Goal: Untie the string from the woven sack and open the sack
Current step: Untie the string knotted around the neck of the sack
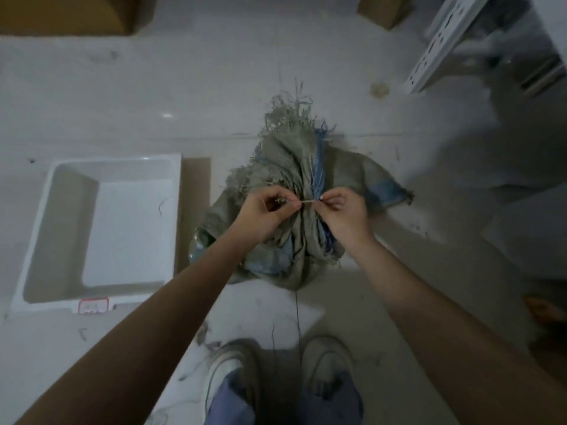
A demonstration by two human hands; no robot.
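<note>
Sack (285,167), frayed grey-green weave, bunched at neck; left hand (264,214) and right hand (343,213) pinching string (307,202)

The floor (214,96) is pale, glossy tile, scuffed and strewn with loose fibres, under dim light. A white tray (36,228) lies on it, a flat cardboard sheet (196,191) just beside the tray. Far beyond the tray sit two cardboard boxes (70,13). A white perforated rack (441,41) stands well apart from the tray.
</note>
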